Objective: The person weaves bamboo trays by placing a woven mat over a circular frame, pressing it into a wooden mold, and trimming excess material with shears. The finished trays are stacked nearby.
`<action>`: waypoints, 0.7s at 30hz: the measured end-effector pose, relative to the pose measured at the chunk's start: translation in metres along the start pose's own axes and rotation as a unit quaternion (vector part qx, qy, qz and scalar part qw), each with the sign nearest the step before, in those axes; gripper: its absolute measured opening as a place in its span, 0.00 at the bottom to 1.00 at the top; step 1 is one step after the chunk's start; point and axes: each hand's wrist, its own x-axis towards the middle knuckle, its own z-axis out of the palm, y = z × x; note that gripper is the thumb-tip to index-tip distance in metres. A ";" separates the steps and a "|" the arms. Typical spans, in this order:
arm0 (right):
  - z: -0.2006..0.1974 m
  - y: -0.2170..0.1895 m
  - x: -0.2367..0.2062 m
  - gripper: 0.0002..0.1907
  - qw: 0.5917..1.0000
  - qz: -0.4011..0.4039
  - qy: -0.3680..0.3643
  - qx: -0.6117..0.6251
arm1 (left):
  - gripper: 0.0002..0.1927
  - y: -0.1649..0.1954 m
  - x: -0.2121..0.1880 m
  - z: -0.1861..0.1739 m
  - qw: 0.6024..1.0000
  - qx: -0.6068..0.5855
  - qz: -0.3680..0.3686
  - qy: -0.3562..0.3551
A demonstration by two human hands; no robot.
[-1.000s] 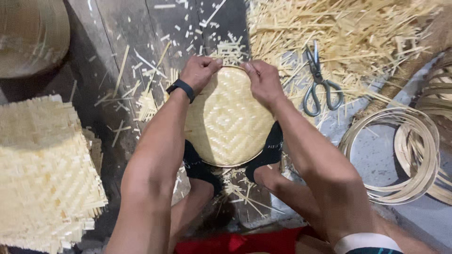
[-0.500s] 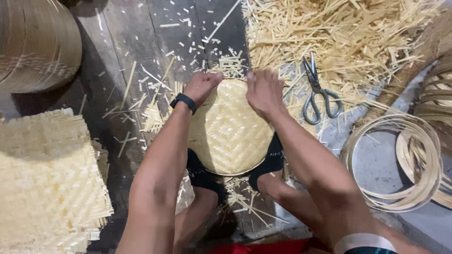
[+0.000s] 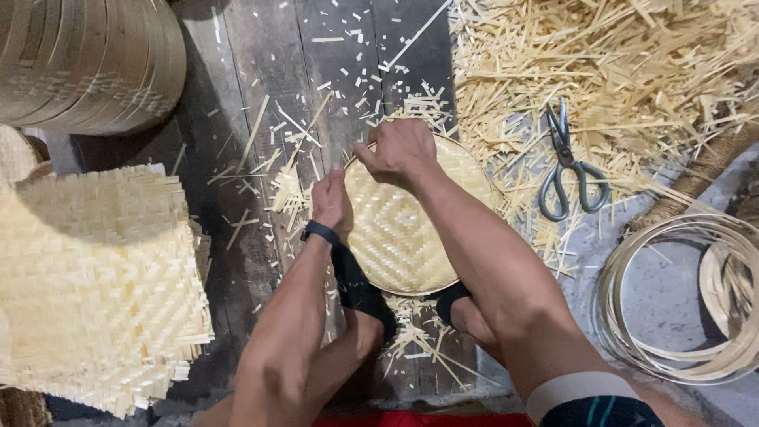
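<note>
Right hand [image 3: 402,152]: fingers curled and pinched onto the far-left rim of the round woven tray [image 3: 411,229]; the fingertips fold under the knuckles, so what they pinch cannot be made out.
Left hand [image 3: 330,202]: fingers held straight and together, pressed against the tray's left edge just below the right hand; it grips nothing that shows, and its palm side is hidden.
Wristband [image 3: 319,232]: dark band on the left wrist, just behind the fingers.
Round woven tray: shallow disc of pale flat strips, plaited in a concentric diamond pattern, lying under both hands; its near-right part is covered by the right forearm, its lower rim rests against the dark-socked feet [image 3: 365,294].
Floor planks [image 3: 245,87]: dark, worn wood beyond the fingers, flecked with short pale offcuts.
Scissors [image 3: 568,166]: grey metal, looped handles, lying closed to the right of the right hand, well apart from it, on the loose strips.
Heap of cut strips [image 3: 632,71]: straw-coloured slivers, tangled, beyond and right of the fingers; cut off by the top and right edges.
Square woven mats [image 3: 95,277]: stack with frayed ends, far left of the left hand; partly cut off at the frame edge.
Stacked hoops [image 3: 87,55]: round rims at upper left, only partly in frame.
Thin coiled rings [image 3: 680,300]: loose bands at lower right, cut off at the right edge.
</note>
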 end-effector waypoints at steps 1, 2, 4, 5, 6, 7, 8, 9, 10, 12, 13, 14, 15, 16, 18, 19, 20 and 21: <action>0.004 -0.001 0.001 0.30 1.000 0.017 -0.022 0.003 | 0.32 -0.003 0.001 0.001 0.999 -0.042 -0.020 -0.012; 0.008 -0.001 0.001 0.28 0.999 -0.014 0.021 0.020 | 0.33 -0.004 0.003 0.002 0.995 -0.084 -0.039 -0.024; 0.006 0.003 -0.010 0.26 0.989 -0.079 0.118 0.051 | 0.32 0.000 0.002 0.001 0.987 -0.149 -0.062 -0.025; 0.005 0.011 -0.019 0.25 0.972 -0.106 0.200 0.068 | 0.31 0.002 0.001 0.000 0.981 -0.180 -0.073 -0.027; 0.001 0.023 -0.030 0.24 0.947 -0.131 0.282 0.082 | 0.28 0.005 -0.002 -0.001 0.993 -0.115 -0.038 0.005; -0.009 0.036 -0.048 0.25 0.914 -0.158 0.363 0.093 | 0.26 0.009 -0.006 -0.003 0.998 -0.052 0.000 0.040; -0.023 0.053 -0.072 0.22 0.927 -0.141 0.332 0.100 | 0.24 0.013 -0.012 -0.004 0.996 0.011 0.037 0.076; -0.041 0.074 -0.101 0.19 0.940 -0.123 0.300 0.109 | 0.24 0.017 -0.019 -0.006 0.985 0.060 0.087 0.135; -0.058 0.094 -0.135 0.20 0.946 -0.125 0.294 0.049 | 0.23 0.021 -0.028 -0.009 0.966 0.108 0.136 0.192; -0.090 0.131 -0.207 0.22 0.960 -0.088 0.252 -0.088 | 0.22 0.029 -0.050 -0.016 0.938 0.160 0.161 0.261; -0.102 0.144 -0.239 0.22 0.978 -0.026 0.187 -0.088 | 0.23 0.032 -0.062 -0.023 0.938 0.169 0.134 0.273; -0.109 0.153 -0.267 0.22 0.989 0.034 0.119 -0.086 | 0.23 0.034 -0.076 -0.032 0.935 0.180 0.105 0.286; -0.112 0.158 -0.290 0.23 0.988 0.054 0.090 -0.110 | 0.24 0.036 -0.088 -0.043 0.956 0.160 0.070 0.235; -0.113 0.161 -0.308 0.23 0.986 0.074 0.062 -0.133 | 0.26 0.038 -0.097 -0.055 0.972 0.139 0.036 0.183; -0.102 0.162 -0.328 0.23 0.989 0.083 0.029 -0.121 | 0.27 0.041 -0.112 -0.076 0.986 0.114 -0.009 0.125; -0.092 0.160 -0.329 0.22 0.993 0.070 0.023 -0.087 | 0.28 0.042 -0.116 -0.085 0.986 0.111 -0.020 0.121; -0.079 0.159 -0.325 0.22 0.997 0.056 0.017 -0.051 | 0.28 0.040 -0.119 -0.090 0.987 0.109 -0.032 0.117; -0.065 0.158 -0.316 0.22 0.999 0.015 0.031 -0.012 | 0.29 0.039 -0.119 -0.092 0.984 0.139 -0.036 0.105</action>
